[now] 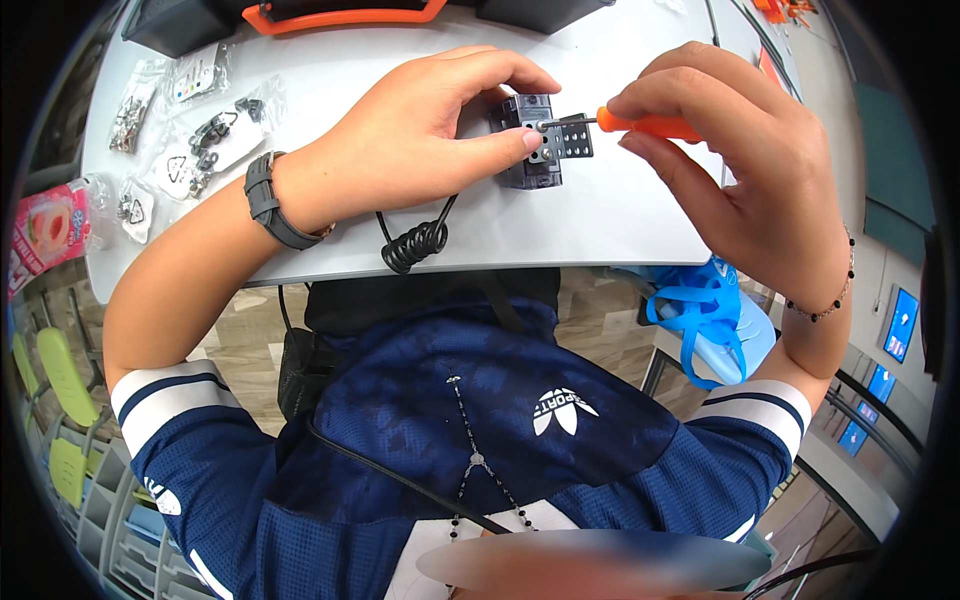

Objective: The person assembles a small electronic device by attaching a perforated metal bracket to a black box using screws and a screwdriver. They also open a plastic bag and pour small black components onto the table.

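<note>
My left hand (420, 135) is closed round a dark, see-through servo-like block (535, 180), thumb in front and fingers behind. A black perforated metal bracket (575, 138) sits against the block's right side, with small screws in it. In my right hand (735, 140) is a screwdriver (650, 123) with an orange handle, pinched between thumb and fingers. Its thin shaft points left, and the tip meets a screw on the bracket beside my left thumb. A coiled black cable (413, 247) hangs at the table's near edge below my left wrist.
Clear plastic bags of small hardware (210, 145) lie on the left of the white table (340, 85). A pink package (50, 235) is at the left edge. At the far side stands a black case with an orange handle (345, 20). Blue straps (710, 315) hang below the right corner.
</note>
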Tool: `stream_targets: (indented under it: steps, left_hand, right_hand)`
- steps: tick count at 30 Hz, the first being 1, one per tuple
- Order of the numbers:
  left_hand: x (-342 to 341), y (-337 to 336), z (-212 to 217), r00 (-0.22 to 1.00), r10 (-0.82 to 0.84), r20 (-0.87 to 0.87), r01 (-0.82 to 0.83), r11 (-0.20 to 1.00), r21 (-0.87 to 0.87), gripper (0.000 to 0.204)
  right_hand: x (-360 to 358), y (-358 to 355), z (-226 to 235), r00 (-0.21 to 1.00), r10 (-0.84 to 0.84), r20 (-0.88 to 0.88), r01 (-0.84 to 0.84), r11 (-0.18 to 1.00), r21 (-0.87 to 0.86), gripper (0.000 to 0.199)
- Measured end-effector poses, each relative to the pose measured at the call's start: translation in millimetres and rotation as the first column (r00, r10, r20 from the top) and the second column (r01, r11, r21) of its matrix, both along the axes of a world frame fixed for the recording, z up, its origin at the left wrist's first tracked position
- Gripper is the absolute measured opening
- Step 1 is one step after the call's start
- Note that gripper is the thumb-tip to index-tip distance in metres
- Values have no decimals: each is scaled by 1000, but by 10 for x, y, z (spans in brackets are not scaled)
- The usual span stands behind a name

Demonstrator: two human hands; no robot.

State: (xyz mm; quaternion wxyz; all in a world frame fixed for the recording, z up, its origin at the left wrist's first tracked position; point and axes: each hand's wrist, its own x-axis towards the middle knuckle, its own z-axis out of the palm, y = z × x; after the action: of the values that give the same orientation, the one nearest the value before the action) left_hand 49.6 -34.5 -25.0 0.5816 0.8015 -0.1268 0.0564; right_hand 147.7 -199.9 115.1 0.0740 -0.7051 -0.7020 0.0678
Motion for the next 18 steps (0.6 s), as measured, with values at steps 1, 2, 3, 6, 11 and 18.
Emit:
stream_targets:
  steps: [1,2,3,6,11,18]
  left_hand:
    - [-1,-1,2,1000,1,3,-1,1000,1,35]
    - [-2,0,1,1000,1,7,-1,1000,2,35]
    - [-2,0,-3,1000,2,11,-2,1000,4,35]
    - [-3,-6,-17,999,13,36,-13,1000,1,37]
    - [-18,-36,9,997,42,70,-46,998,49,45]
    - [-22,-28,10,998,52,20,-53,997,59,49]
  right_hand:
    - [-3,1,4,1000,-1,3,1,1000,-5,21]
    - [-8,2,8,1000,-2,6,2,1000,-9,20]
    - [-7,4,5,1000,-2,8,2,1000,-12,20]
    - [2,-4,-10,999,0,35,0,1000,-1,20]
    - [-39,-10,-23,998,-33,47,32,999,25,18]
    - [-154,157,19,978,10,209,4,998,-69,19]
